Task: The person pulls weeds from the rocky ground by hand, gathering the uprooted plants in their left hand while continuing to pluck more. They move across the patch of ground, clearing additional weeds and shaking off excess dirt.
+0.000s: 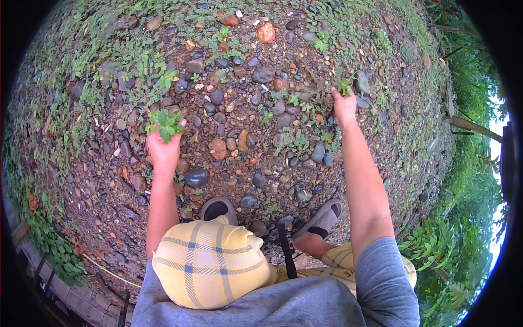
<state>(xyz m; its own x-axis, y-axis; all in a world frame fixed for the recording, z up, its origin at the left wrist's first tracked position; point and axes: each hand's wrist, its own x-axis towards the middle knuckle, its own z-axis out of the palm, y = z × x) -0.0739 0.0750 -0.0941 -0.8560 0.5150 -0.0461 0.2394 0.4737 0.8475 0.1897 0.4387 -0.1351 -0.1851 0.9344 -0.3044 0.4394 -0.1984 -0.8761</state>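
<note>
I crouch over stony ground. My left hand (pixel 163 146) is closed around a small leafy green weed (pixel 165 123) growing among the pebbles. My right hand (pixel 344 106) reaches farther out and grips another small green weed (pixel 345 87) between its fingers. Both arms are stretched forward and bare below grey sleeves. My knees in yellow plaid shorts (pixel 210 264) and my grey sandals (pixel 325 218) show below the hands.
Reddish soil with several rounded grey and orange stones (pixel 196 177) covers the ground, with scattered low weeds (pixel 294 141) between them. Denser green plants (pixel 436 245) grow at the right edge. A low brick edging (pixel 76 294) runs at the lower left.
</note>
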